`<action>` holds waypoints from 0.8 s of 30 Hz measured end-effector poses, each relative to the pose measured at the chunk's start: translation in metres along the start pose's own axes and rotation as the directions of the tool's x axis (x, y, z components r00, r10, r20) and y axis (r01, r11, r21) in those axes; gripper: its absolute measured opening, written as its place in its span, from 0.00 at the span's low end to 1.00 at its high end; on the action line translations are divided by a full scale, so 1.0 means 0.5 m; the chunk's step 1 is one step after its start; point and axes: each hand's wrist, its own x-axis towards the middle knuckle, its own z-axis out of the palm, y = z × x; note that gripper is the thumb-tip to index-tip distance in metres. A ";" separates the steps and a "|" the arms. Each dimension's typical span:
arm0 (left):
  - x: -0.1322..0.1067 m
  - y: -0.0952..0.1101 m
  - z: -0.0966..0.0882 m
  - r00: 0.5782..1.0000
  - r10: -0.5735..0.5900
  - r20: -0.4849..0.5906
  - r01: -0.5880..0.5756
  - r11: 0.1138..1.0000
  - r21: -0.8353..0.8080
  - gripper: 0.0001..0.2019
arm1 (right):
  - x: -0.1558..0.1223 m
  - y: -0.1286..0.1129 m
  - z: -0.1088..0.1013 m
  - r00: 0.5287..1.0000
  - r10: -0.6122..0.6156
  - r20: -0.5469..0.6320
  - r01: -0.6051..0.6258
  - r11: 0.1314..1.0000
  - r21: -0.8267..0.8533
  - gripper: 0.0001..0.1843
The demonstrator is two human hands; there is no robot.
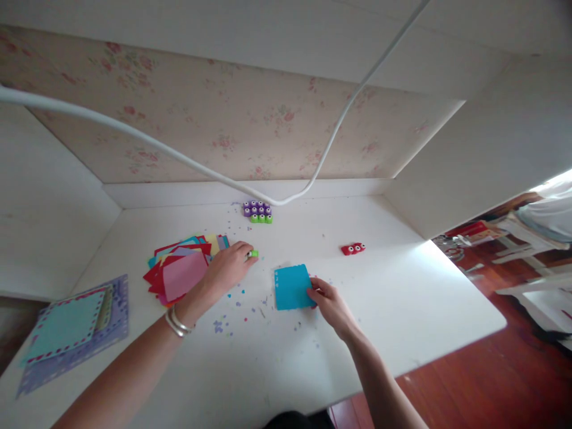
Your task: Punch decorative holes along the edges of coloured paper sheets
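A small green craft punch (pixel 254 254) with a white top pokes out between the closed fingers of my left hand (pixel 230 262), over the right edge of the paper pile. My right hand (pixel 328 302) pinches the right edge of a blue square of paper (pixel 291 289), its thumb on top. Small cut-outs run along the paper's left edge. Tiny punched bits of paper (pixel 218 326) are scattered around it on the white table. Left of my left hand lies a pile of coloured paper squares (pixel 185 275), a pink one on top.
Purple and green craft punches (pixel 258 211) stand in rows near the back wall. Several red punches (pixel 353 248) sit to the right. Bordered paper sheets (pixel 67 326) overlap at the far left. A white cable (pixel 187 156) hangs across the view above the table (pixel 402 304).
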 end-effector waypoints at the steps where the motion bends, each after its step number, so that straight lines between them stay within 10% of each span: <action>1: -0.026 0.013 0.004 1.000 -0.009 0.004 0.009 0.999 -0.050 0.11 | 0.002 -0.001 0.003 0.999 0.036 -0.019 -0.035 0.998 0.047 0.14; 8: -0.139 0.059 0.047 0.993 -0.117 0.009 0.117 0.984 -0.133 0.09 | 0.005 -0.015 0.054 1.000 0.012 -0.002 -0.011 0.969 0.247 0.19; 24: -0.180 0.021 0.102 0.985 -0.150 -0.079 0.095 0.872 -0.481 0.14 | 0.012 -0.003 0.096 0.999 0.038 -0.030 -0.030 0.969 0.245 0.19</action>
